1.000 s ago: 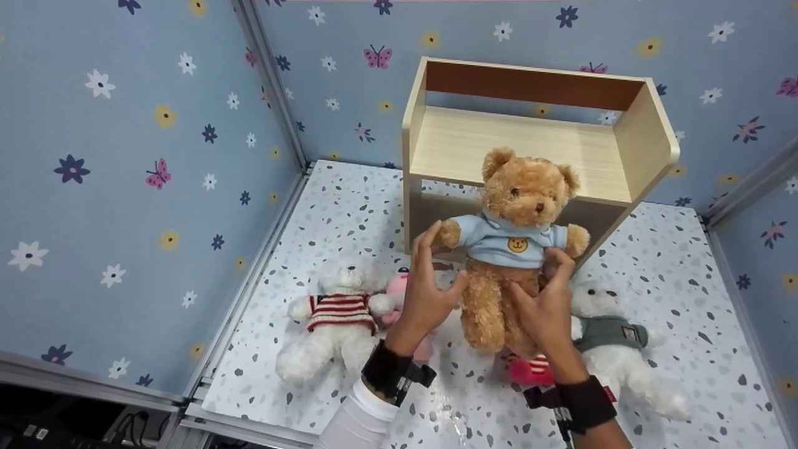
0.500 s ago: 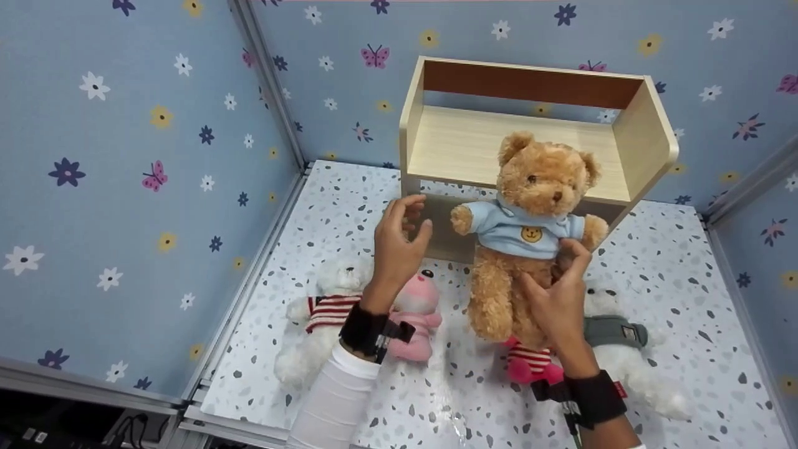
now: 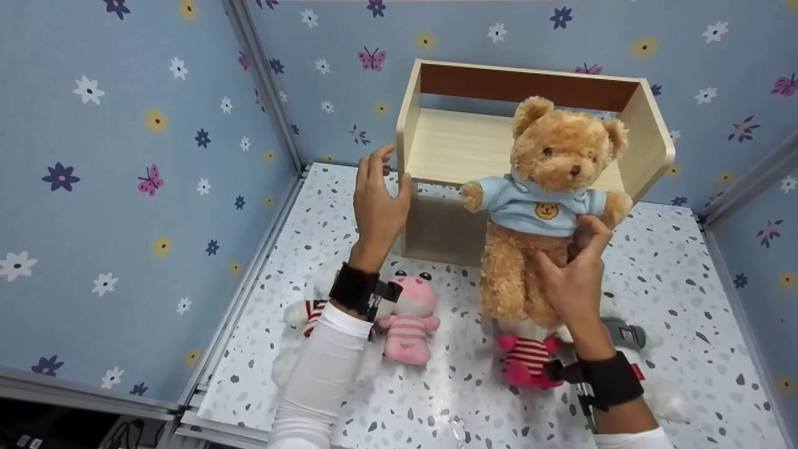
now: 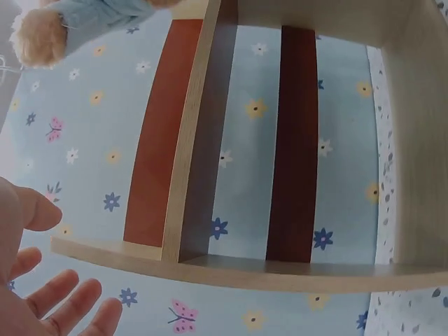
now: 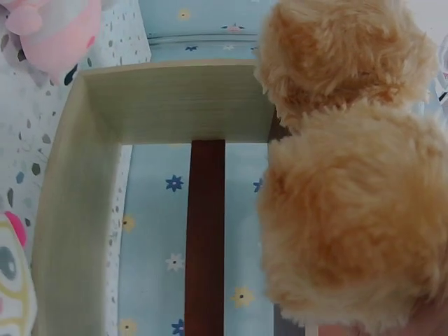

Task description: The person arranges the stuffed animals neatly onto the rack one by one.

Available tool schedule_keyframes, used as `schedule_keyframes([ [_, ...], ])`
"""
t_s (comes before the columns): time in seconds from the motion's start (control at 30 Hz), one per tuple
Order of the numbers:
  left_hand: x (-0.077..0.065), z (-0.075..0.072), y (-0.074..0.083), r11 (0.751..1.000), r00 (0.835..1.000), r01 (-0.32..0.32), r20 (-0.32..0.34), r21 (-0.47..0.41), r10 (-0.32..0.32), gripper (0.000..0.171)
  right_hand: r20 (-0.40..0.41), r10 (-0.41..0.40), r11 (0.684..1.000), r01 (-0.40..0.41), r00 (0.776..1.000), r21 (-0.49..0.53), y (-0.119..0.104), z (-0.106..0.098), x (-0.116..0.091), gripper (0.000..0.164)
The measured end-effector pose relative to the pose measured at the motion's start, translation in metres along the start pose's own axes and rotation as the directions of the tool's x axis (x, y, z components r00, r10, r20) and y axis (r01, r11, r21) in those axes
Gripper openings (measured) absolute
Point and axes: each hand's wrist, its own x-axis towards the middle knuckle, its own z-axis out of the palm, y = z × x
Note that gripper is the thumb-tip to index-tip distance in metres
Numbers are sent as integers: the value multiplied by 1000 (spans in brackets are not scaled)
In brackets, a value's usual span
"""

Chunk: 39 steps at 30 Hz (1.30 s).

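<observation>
The fingers point(image 3: 595, 231) of my right hand point(image 3: 576, 284) are curled round the brown teddy bear point(image 3: 564, 153) just under its light blue shirt point(image 3: 530, 212), on the side toward the bench's right edge. I hold it upright, facing me, in front of the shelf unit point(image 3: 461, 149) near the back edge of the bench point(image 3: 464, 355). My left hand point(image 3: 380, 212) is spread, loosely bent and holding nothing, near the unit's front left edge. On the bench, a pink plush toy point(image 3: 408, 337) lies left of centre, and a red-striped toy point(image 3: 528, 355) nearer the front edge. Two white bears, partly hidden by my arms, lie outward: a striped-shirted one point(image 3: 296, 312) toward the left edge, a green-shirted one point(image 3: 623, 333) toward the right.
</observation>
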Motion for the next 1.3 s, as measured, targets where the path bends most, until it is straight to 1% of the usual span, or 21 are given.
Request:
schedule_keyframes([
  [0.13,9,2,1,996,999,-44,5,78,44,56,-19,-26,1000,26,999,4,-4,-1,12,76],
  [0.3,18,4,1,993,997,-73,29,97,71,69,-43,-75,997,75,996,4,-6,-3,26,71],
  [0.5,30,8,3,988,996,-64,76,141,53,73,-78,-102,993,97,992,-74,-7,-4,41,68],
  [0.57,33,10,4,987,994,-57,96,147,43,74,-91,-93,993,86,992,-77,-6,-4,45,69],
  [0.67,37,13,4,987,992,-51,117,150,34,71,-98,-72,996,67,993,-51,-7,-3,53,71],
  [0.77,41,14,3,984,994,-65,101,163,49,64,-94,-52,998,50,994,-27,-8,-2,61,73],
  [0.9,44,14,2,976,994,-99,68,195,87,56,-91,-33,999,31,995,-22,-12,1,69,75],
  [1.1,45,12,0,971,991,-128,69,201,117,55,-115,-21,1000,20,993,-13,-16,7,78,75],
  [1.17,44,12,-1,970,990,-137,64,201,127,55,-114,-21,999,18,993,-28,-17,9,81,74],
  [1.3,44,13,-3,969,990,-142,51,202,134,56,-108,-31,996,21,994,-92,-18,13,89,73],
])
